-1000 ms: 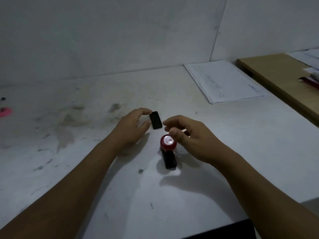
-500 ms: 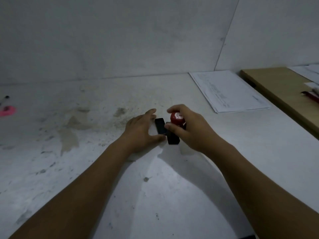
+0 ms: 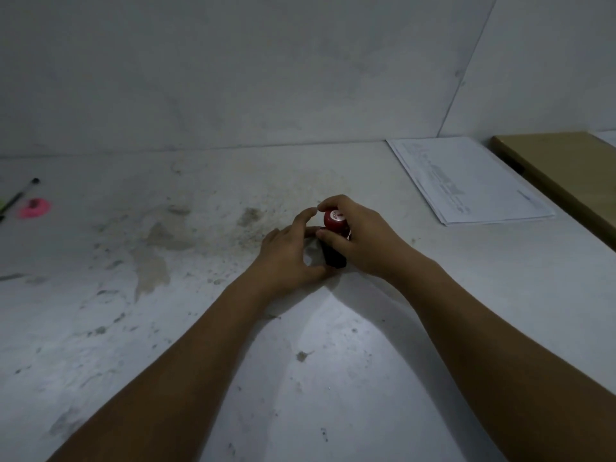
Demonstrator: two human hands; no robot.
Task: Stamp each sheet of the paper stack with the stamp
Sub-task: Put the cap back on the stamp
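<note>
The stamp point(image 3: 334, 255) has a black body and a red round knob marked "TOP". It stands upright on the white table point(image 3: 233, 345), near the middle. My right hand point(image 3: 363, 238) is wrapped around the knob and upper body from the right. My left hand point(image 3: 290, 255) closes on the black lower part from the left, thumb at its base and fingers on its far side. The small black cap cannot be told apart from the body between my fingers. The paper stack point(image 3: 466, 181) of printed sheets lies flat at the back right, away from both hands.
A brown board point(image 3: 563, 175) lies along the right edge beside the paper stack. A pen point(image 3: 20, 195) and a pink round object point(image 3: 35, 208) sit at the far left. The tabletop is stained, and a white wall point(image 3: 266, 78) rises behind it.
My right hand picked up the stamp and carried it away from me. My left hand brought the small black cap against the stamp's lower end and now closes around it.
</note>
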